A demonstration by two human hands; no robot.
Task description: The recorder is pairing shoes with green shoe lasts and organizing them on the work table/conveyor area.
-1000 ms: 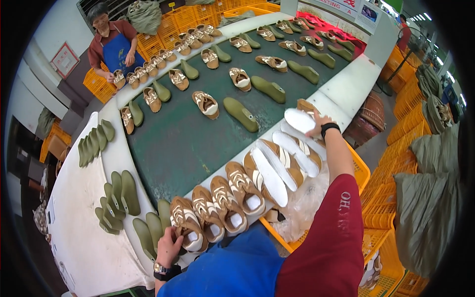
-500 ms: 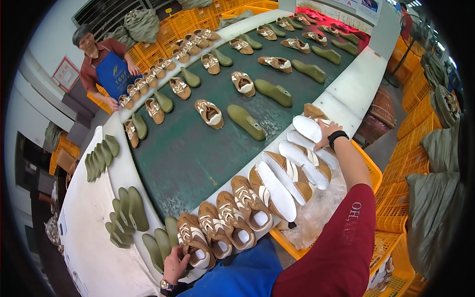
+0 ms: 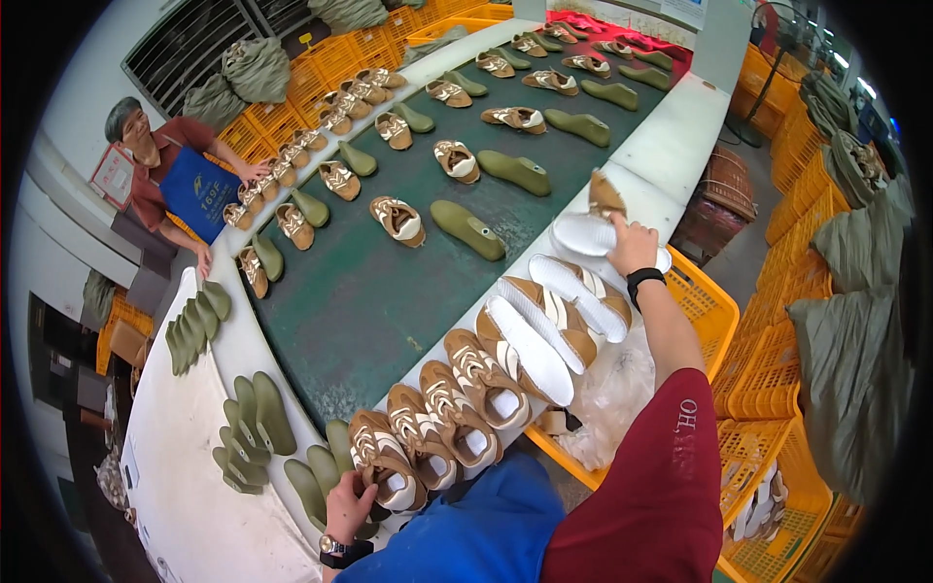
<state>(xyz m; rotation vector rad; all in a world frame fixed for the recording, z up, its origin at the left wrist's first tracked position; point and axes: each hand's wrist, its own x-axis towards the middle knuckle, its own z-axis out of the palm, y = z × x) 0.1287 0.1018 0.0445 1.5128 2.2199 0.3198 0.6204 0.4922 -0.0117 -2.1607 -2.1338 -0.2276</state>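
Brown sneakers with white stripes stand in a row along the near edge of the table. My left hand point(image 3: 348, 507) has its thumb and fingers at the heel of the leftmost sneaker point(image 3: 382, 457) and appears to pinch it. Further right, several sneakers lie on their sides with white bottoms point(image 3: 530, 350) showing. At the right end of this row, my right hand point(image 3: 632, 247) closes on a tipped brown sneaker point(image 3: 606, 194), its fingertips partly hidden. A white sole-shaped bottom point(image 3: 581, 234) lies beside that hand.
A green belt point(image 3: 350, 330) bears sneakers and olive shoe lasts point(image 3: 467, 229) in rows. More lasts point(image 3: 260, 416) stand on the white table at left. A co-worker point(image 3: 185, 175) in a blue apron touches shoes across the belt. Yellow crates point(image 3: 705, 306) stack at right.
The sneaker at my right hand has tipped up, its brown part rising. My left hand stays at the leftmost sneaker's heel. The co-worker's arm now reaches along the far shoe row. The view has shifted slightly.
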